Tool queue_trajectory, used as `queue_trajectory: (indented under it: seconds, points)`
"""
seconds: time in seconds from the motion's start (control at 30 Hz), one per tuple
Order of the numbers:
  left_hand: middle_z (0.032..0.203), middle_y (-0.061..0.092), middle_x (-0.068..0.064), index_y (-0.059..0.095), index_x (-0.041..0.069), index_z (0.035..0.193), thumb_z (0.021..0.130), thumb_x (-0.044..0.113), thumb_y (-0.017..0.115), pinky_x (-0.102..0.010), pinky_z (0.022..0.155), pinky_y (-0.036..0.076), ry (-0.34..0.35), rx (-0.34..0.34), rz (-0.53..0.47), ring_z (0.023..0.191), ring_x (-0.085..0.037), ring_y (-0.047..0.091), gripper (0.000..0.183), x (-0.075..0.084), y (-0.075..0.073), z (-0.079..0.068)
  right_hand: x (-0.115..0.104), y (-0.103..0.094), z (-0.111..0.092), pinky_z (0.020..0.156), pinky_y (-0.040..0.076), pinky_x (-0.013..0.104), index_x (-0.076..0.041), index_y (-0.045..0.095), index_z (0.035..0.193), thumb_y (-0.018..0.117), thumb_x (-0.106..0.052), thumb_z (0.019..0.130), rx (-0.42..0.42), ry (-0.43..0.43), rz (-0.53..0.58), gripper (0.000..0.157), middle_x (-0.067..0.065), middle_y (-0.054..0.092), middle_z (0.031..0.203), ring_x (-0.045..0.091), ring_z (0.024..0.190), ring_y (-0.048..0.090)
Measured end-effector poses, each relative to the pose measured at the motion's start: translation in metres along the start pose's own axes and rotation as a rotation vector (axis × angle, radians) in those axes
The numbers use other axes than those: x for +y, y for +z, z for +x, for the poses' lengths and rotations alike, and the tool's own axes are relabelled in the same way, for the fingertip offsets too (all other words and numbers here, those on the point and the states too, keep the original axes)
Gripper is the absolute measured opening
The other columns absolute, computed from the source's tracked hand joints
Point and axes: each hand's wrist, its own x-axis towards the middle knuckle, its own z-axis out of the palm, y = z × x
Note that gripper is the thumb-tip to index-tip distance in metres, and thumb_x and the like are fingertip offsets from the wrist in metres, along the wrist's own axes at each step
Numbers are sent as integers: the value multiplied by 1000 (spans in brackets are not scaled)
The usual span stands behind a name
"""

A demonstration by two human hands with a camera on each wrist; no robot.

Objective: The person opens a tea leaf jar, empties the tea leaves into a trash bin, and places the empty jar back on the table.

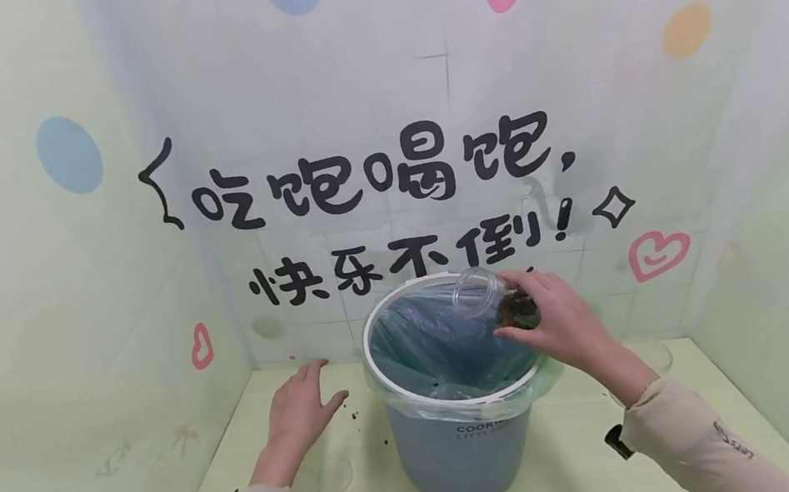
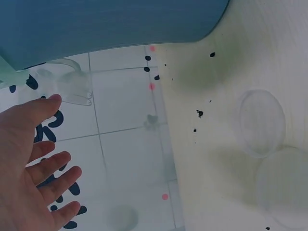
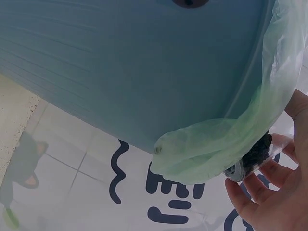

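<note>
My right hand (image 1: 560, 319) grips a small clear plastic cup (image 1: 475, 293) over the right side of the bin's mouth. The cup lies tilted on its side, its round rim facing left, and dark, leafy bits (image 1: 517, 309) show inside it near my fingers. Below it is a blue-grey trash bin (image 1: 462, 455) with a white rim, lined with a thin green plastic bag (image 1: 423, 343) folded over the edge. In the right wrist view the cup (image 3: 255, 156) is partly behind the bag's overhang. My left hand (image 1: 297, 411) is held left of the bin, fingers spread, holding nothing.
Clear round plastic pieces (image 2: 262, 123) lie on the pale table (image 1: 583, 455) left of the bin; another clear round outline (image 1: 660, 356) shows at right. Dark crumbs (image 2: 199, 113) are scattered around the bin. Printed cloth walls enclose the back and sides.
</note>
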Motion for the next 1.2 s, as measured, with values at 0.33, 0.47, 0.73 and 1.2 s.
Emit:
queue_trajectory:
  seconds: [0.33, 0.47, 0.73, 1.2]
  points:
    - [140, 58, -21, 51, 4, 140, 95, 31, 66, -56, 96, 52, -45, 31, -77, 123, -43, 58, 54, 16, -25, 9, 0, 0, 0, 93, 53, 55, -14, 51, 142, 88, -36, 75, -1, -4, 3, 79, 13, 65, 124, 35, 116, 58]
    - [143, 57, -16, 52, 9, 141, 99, 28, 59, -54, 98, 51, -38, 43, -132, 129, -38, 56, 46, 26, -36, 14, -1, 0, 1, 94, 52, 54, -14, 51, 142, 87, -36, 75, -5, -3, 3, 79, 12, 65, 124, 35, 116, 58]
    - [140, 61, -10, 60, 14, 137, 100, 23, 59, -52, 106, 47, 73, 82, -217, 132, -32, 56, 38, 47, -58, 26, -3, 0, 2, 95, 52, 55, -14, 51, 142, 87, -35, 75, -10, 6, 5, 79, 12, 64, 127, 35, 117, 57]
    - [134, 67, -7, 67, 14, 131, 101, 29, 59, -49, 107, 48, 111, 15, -234, 126, -30, 61, 34, 70, -55, 42, -1, -1, 2, 93, 52, 55, -14, 51, 141, 88, -34, 74, -5, 2, 13, 79, 14, 65, 125, 35, 115, 58]
